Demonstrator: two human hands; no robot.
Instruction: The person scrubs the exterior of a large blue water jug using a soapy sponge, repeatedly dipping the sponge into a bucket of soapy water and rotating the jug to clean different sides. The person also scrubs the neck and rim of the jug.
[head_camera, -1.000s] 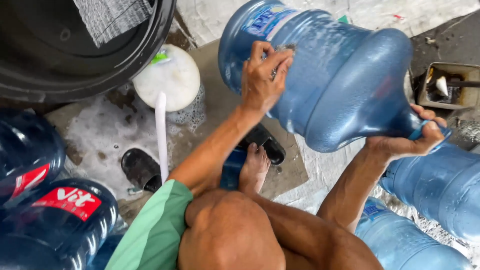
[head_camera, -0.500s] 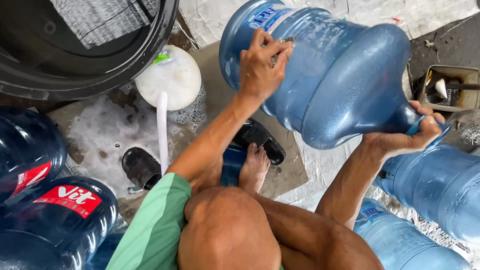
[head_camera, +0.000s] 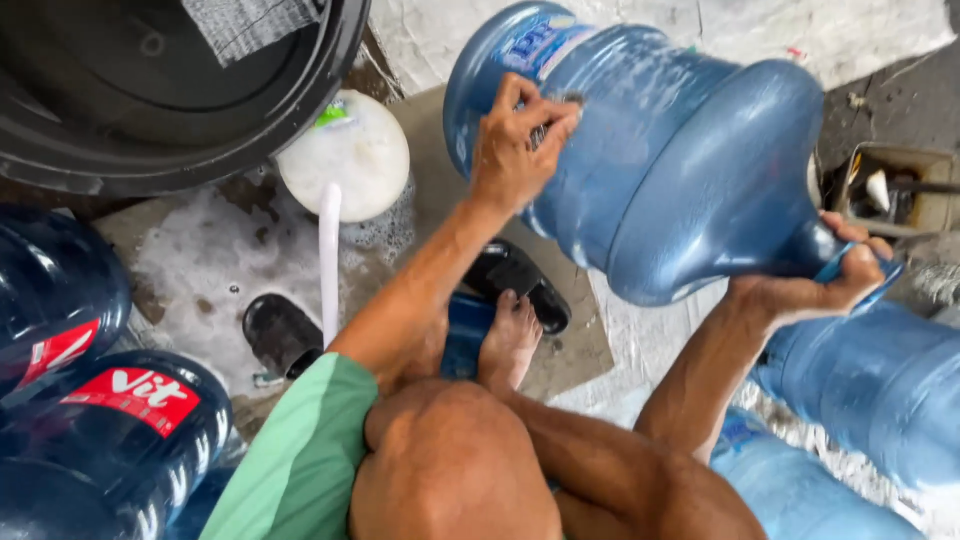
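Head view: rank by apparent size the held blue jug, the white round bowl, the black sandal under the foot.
1. Blue jug, largest by far, held on its side by the left hand and right hand.
2. White bowl.
3. Black sandal, partly hidden by the foot, so bowl versus sandal is unsure.

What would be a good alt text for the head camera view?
A seated person holds a large blue water jug sideways, left hand pressing a small scrubber on its side, right hand gripping its neck. Nearby lie more blue jugs, a black tub and a white bowl on wet, soapy ground.
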